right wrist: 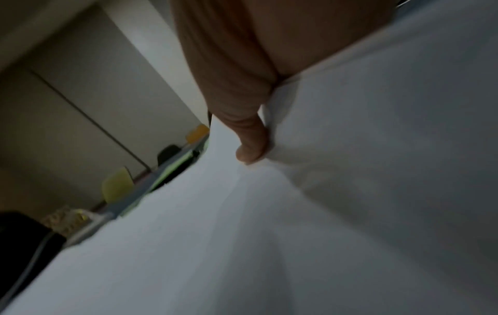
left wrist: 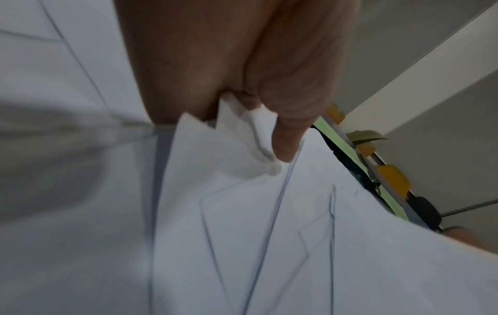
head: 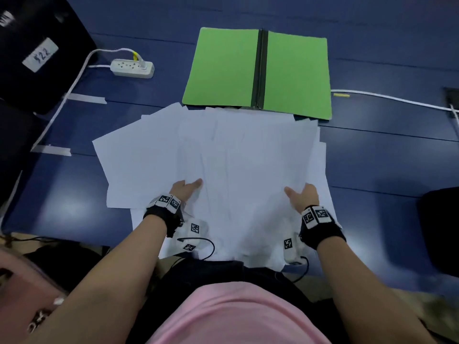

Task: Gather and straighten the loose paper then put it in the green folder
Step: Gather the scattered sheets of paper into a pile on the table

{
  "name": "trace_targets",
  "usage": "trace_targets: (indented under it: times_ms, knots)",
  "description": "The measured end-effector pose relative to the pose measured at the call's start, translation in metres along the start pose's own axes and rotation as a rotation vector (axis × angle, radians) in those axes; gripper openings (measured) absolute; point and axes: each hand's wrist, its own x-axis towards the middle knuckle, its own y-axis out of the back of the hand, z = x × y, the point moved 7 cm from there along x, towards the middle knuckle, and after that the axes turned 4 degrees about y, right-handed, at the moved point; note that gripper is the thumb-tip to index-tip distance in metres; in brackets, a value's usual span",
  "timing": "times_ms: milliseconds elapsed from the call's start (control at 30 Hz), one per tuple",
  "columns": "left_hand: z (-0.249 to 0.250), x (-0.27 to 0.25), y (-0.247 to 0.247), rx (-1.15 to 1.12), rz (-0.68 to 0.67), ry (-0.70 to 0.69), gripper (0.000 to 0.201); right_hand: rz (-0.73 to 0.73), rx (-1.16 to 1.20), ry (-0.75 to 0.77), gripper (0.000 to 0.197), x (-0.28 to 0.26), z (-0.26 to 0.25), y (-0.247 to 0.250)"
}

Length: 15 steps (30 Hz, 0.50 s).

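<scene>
With my left hand (head: 185, 189) and right hand (head: 301, 198) pinching the still-fanned loose paper (head: 223, 157), the open green folder (head: 258, 70) beyond my fingertips waits unfilled.

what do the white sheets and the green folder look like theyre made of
White sheets: thin matte paper; they crumple and bend where the left hand and right hand pinch them. Green folder: probably stiff matte card, lying flat and open with crisp edges; its dark spine could be tape or cloth.
</scene>
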Motion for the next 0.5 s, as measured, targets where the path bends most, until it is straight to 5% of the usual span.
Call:
trace_targets:
  times_ms: [167, 400, 500]
  knots:
    - [0.006, 0.003, -0.009, 0.147, -0.048, -0.03, 0.071, -0.081, -0.028, 0.037, 0.058, 0.004, 0.004, -0.018]
    - [0.015, 0.003, -0.039, 0.248, -0.105, -0.2, 0.046, -0.171, 0.076, -0.033, 0.1, 0.004, 0.008, -0.03]
    - [0.019, 0.012, -0.014, 0.177, 0.003, -0.256, 0.024, -0.156, -0.019, -0.06, 0.09, 0.005, 0.012, -0.027]
